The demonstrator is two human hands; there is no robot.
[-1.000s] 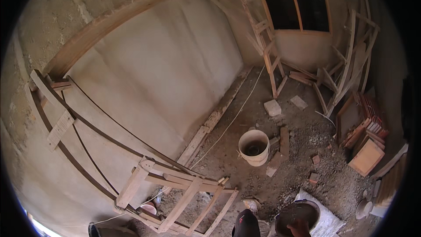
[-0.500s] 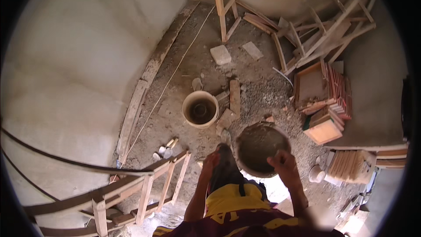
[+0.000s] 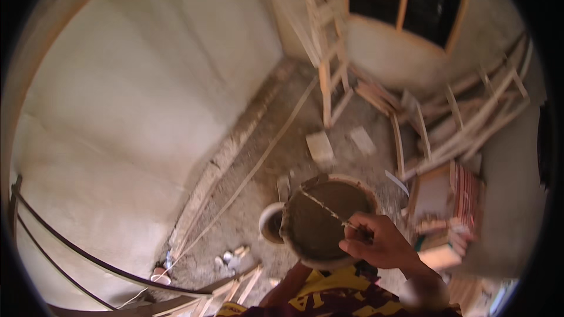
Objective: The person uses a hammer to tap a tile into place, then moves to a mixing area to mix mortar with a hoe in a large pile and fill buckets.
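Observation:
My right hand (image 3: 379,240) is closed on the thin, crusted handle (image 3: 326,206) of a bucket of wet grey mortar (image 3: 317,229). The handle slants across the mouth from the far left rim to my fingers. The bucket hangs in front of my body, its rim smeared with mortar. Of my left arm (image 3: 289,285), only the forearm shows at the lower edge; the hand is hidden behind the bucket. A second, pale bucket (image 3: 270,223) stands on the ground just left of the mortar bucket, which partly covers it.
A plank (image 3: 217,167) runs along the left wall beside a pale line (image 3: 258,164). Two pale blocks (image 3: 320,147) lie ahead. A wooden trestle (image 3: 326,76), loose timber frames (image 3: 464,123) and a wooden stack (image 3: 449,194) stand beyond and right. Wooden framing (image 3: 229,287) is at lower left.
The mortar bucket has come up off the low position and forward, hanging from my right hand, and now overlaps the pale bucket. My left hand has gone out of sight. The view has tilted up.

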